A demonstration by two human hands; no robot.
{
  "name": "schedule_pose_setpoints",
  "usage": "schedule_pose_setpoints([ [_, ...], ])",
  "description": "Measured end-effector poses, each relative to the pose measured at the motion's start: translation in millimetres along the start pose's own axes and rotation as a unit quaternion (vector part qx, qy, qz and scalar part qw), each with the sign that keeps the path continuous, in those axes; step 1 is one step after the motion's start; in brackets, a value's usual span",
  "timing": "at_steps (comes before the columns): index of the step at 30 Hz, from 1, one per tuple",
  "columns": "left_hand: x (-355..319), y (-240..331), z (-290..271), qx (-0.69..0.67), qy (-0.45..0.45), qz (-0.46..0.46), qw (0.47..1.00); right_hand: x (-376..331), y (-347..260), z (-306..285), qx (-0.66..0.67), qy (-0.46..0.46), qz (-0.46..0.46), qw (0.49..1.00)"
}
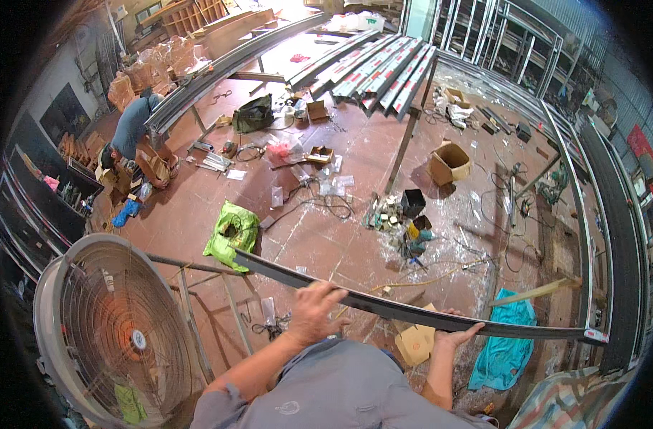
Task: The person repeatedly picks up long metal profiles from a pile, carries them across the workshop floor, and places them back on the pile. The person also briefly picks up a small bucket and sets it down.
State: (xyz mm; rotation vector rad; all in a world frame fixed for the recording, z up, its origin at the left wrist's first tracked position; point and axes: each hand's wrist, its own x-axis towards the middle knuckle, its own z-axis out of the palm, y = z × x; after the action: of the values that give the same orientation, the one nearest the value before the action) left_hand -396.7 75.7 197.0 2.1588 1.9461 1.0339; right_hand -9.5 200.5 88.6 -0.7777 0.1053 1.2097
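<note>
One long dark bar (394, 307), lying across the lower middle of the frame, sloping down to the right. Two hands of mine on it. Item: left hand (314, 311), fingers together, hooked over the bar left of centre. Item: right hand (452, 334), palm up below it, thumb along the near side; clasped on the bar, some fingers hidden. Item: metal frame (580, 214) at the right, meeting the bar's right end; whether joined, I cannot tell. Item: green bag (226, 225), centre left, near the bar's free end. Handling note: my hands sit well apart, which should check twisting; best, I judge, to keep the grip even, mind that long left end and put no bending load on the right corner.
</note>
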Motion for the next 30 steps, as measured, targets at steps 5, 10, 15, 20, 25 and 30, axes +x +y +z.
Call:
schedule_pose_setpoints([
  [5, 30, -123, -62, 0.244, -0.058, -0.01, 0.968, 23, 36, 84, -0.074, 0.037, -0.001, 0.997],
  [10, 48, -219, -74, 0.281, 0.007, -0.015, 0.96, 76, 92, 158, -0.151, 0.03, 0.057, 0.986],
  [15, 88, -265, -76, 0.348, -0.039, 0.011, 0.936, 142, 172, 256, -0.163, -0.074, 0.139, 0.974],
  [20, 145, -311, -48, 0.294, -0.095, -0.09, 0.947, 171, 260, 422, -0.176, -0.137, 0.09, 0.971],
  [25, 248, -333, -4, 0.173, -0.023, -0.144, 0.974, 240, 335, 580, -0.156, -0.334, 0.032, 0.929],
  [30, 368, -341, 0, -0.022, -0.072, -0.297, 0.952, 230, 400, 689, -0.294, -0.451, 0.049, 0.841],
])
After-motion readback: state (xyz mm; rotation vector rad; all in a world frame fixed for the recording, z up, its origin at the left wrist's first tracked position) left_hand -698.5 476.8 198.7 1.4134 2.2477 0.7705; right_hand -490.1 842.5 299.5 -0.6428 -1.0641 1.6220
